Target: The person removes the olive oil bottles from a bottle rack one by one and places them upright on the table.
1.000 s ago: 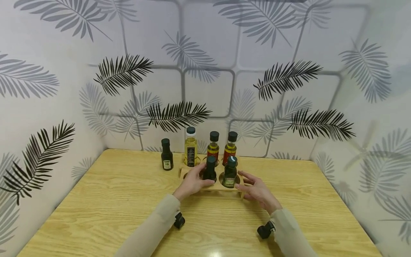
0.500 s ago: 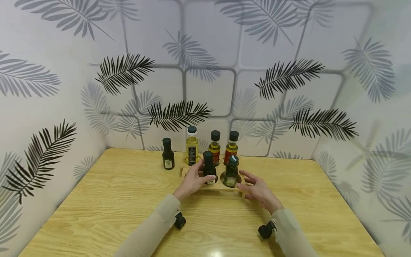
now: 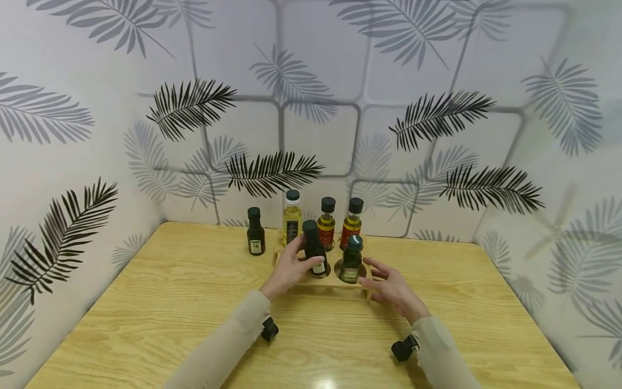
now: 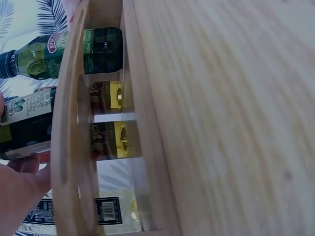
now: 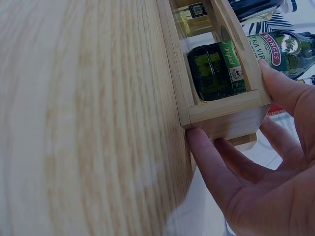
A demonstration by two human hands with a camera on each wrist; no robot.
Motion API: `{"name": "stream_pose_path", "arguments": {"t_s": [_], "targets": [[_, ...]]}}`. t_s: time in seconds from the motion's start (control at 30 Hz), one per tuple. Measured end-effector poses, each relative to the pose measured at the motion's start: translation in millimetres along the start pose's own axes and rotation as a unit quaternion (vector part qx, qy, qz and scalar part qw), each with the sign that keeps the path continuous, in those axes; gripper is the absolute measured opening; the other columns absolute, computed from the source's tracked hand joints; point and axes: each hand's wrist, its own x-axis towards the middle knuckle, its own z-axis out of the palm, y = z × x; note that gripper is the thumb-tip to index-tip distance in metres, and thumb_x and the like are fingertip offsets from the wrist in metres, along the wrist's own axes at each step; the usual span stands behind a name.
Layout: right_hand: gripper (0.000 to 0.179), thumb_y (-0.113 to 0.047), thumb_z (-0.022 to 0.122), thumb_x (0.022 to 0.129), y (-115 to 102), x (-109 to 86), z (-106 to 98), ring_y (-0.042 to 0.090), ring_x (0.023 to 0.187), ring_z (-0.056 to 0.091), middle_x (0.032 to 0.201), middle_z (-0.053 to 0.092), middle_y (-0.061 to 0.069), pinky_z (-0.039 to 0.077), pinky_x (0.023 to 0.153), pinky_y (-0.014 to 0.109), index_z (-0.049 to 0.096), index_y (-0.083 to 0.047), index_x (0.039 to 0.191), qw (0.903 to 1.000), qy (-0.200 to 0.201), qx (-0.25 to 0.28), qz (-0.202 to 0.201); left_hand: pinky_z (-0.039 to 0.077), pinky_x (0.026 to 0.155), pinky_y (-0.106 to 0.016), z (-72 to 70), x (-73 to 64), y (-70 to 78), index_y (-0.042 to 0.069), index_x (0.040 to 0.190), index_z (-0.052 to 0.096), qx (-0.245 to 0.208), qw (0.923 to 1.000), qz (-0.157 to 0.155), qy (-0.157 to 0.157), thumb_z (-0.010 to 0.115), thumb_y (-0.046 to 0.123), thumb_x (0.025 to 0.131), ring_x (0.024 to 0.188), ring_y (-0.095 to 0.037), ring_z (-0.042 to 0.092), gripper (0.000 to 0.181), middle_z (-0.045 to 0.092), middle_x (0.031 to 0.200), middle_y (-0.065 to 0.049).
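My left hand grips a dark glass bottle with a dark green cap and pale label. The bottle leans left over the front middle hole of the wooden bottle rack; in the left wrist view its base shows close to the top board. At the rack's right end, my right hand holds the corner, thumb at the front of the top board and fingers along the end panel. Next to that thumb, a green Borges olive oil bottle stands in the front right hole.
Behind, in the rack's back row, stand a clear bottle of yellow oil and two red-labelled oil bottles. Another dark bottle stands on the wooden table, left of the rack. A patterned wall rises behind.
The dark bottle in my left hand has come up out of its hole and tipped to the left, showing its label. My right hand stays at the rack's end.
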Motion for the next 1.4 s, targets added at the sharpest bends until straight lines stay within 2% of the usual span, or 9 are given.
{"name": "stream_pose_path", "arguments": {"t_s": [0.1, 0.3, 0.43, 0.53, 0.67, 0.83, 1.03, 1.17, 1.4], "targets": [[0.066, -0.026, 0.071, 0.092, 0.4, 0.3, -1.4, 0.042, 0.143, 0.031, 0.159, 0.024, 0.021, 0.052, 0.097, 0.047, 0.041, -0.027, 0.151, 1.0000, 0.004, 0.003, 0.003, 0.035, 0.113, -0.054, -0.4, 0.7, 3.5, 0.014, 0.154, 0.031, -0.003, 1.0000, 0.006, 0.003, 0.071, 0.032, 0.091, 0.141, -0.032, 0.038, 0.077, 0.040, 0.153, -0.011], [0.068, -0.028, 0.072, 0.091, -0.7, 1.0, -1.8, 0.043, 0.142, 0.032, 0.158, 0.026, 0.022, 0.052, 0.097, 0.047, 0.041, -0.026, 0.151, 1.0000, 0.007, -0.004, 0.000, 0.031, 0.115, -0.055, -7.3, -2.9, 10.3, 0.006, 0.157, 0.019, 0.020, 0.9994, -0.005, 0.028, 0.070, 0.032, 0.092, 0.143, -0.037, 0.033, 0.086, 0.028, 0.159, -0.017], [0.067, -0.028, 0.071, 0.092, -2.2, -0.2, -1.0, 0.043, 0.141, 0.033, 0.157, 0.026, 0.023, 0.051, 0.097, 0.048, 0.040, -0.025, 0.151, 0.9999, 0.007, -0.010, -0.001, 0.036, 0.111, -0.054, -15.6, -4.4, 17.1, 0.005, 0.152, 0.032, 0.024, 0.9986, 0.017, 0.043, 0.070, 0.028, 0.092, 0.135, -0.036, 0.044, 0.075, 0.043, 0.148, -0.019], [0.067, -0.027, 0.071, 0.092, -3.4, -1.6, -0.8, 0.044, 0.141, 0.032, 0.158, 0.026, 0.024, 0.051, 0.097, 0.048, 0.040, -0.024, 0.152, 0.9999, 0.007, -0.006, -0.003, 0.043, 0.105, -0.053, -24.8, -2.6, 17.4, 0.008, 0.145, 0.043, 0.018, 0.9982, 0.038, 0.042, 0.072, 0.027, 0.091, 0.125, -0.032, 0.052, 0.063, 0.054, 0.135, -0.015], [0.067, -0.026, 0.070, 0.092, -2.6, -2.5, -2.3, 0.044, 0.142, 0.031, 0.158, 0.026, 0.024, 0.051, 0.097, 0.049, 0.040, -0.024, 0.152, 0.9999, 0.008, -0.006, -0.004, 0.050, 0.097, -0.047, -36.0, -0.7, 13.3, 0.013, 0.140, 0.051, 0.020, 0.9986, 0.037, 0.033, 0.075, 0.028, 0.089, 0.120, -0.027, 0.055, 0.059, 0.057, 0.131, -0.009], [0.068, -0.028, 0.072, 0.091, -1.6, -0.7, -2.5, 0.044, 0.141, 0.032, 0.157, 0.027, 0.024, 0.051, 0.097, 0.049, 0.041, -0.025, 0.151, 0.9999, 0.010, -0.011, 0.000, 0.051, 0.094, -0.046, -46.7, -1.1, 12.5, 0.011, 0.136, 0.055, 0.043, 0.9984, 0.025, 0.025, 0.076, 0.027, 0.087, 0.118, -0.029, 0.055, 0.056, 0.059, 0.128, -0.010], [0.068, -0.029, 0.073, 0.090, -1.4, 0.4, -0.8, 0.043, 0.141, 0.033, 0.157, 0.028, 0.023, 0.051, 0.097, 0.048, 0.042, -0.026, 0.151, 0.9999, 0.012, -0.007, 0.001, 0.054, 0.090, -0.045, -61.3, -1.5, 14.0, 0.010, 0.145, 0.047, 0.078, 0.9965, -0.023, 0.022, 0.080, 0.032, 0.084, 0.119, -0.033, 0.056, 0.073, 0.055, 0.132, -0.012], [0.067, -0.027, 0.071, 0.091, -1.2, -0.1, 0.8, 0.044, 0.140, 0.034, 0.157, 0.027, 0.024, 0.052, 0.095, 0.048, 0.041, -0.025, 0.151, 0.9999, 0.011, -0.005, 0.000, 0.055, 0.089, -0.044, -72.4, -2.3, 14.0, 0.006, 0.147, 0.044, 0.083, 0.9961, -0.027, 0.017, 0.081, 0.029, 0.083, 0.117, -0.035, 0.058, 0.077, 0.056, 0.132, -0.016], [0.064, -0.025, 0.070, 0.093, -1.8, -1.6, 0.6, 0.044, 0.140, 0.033, 0.157, 0.027, 0.024, 0.052, 0.095, 0.050, 0.042, -0.025, 0.151, 0.9998, 0.019, -0.006, 0.001, 0.049, 0.100, -0.049, -90.2, -6.7, 10.6, 0.000, 0.153, 0.029, 0.112, 0.9922, -0.052, 0.015, 0.077, 0.031, 0.086, 0.126, -0.038, 0.053, 0.089, 0.047, 0.145, -0.022]]}}
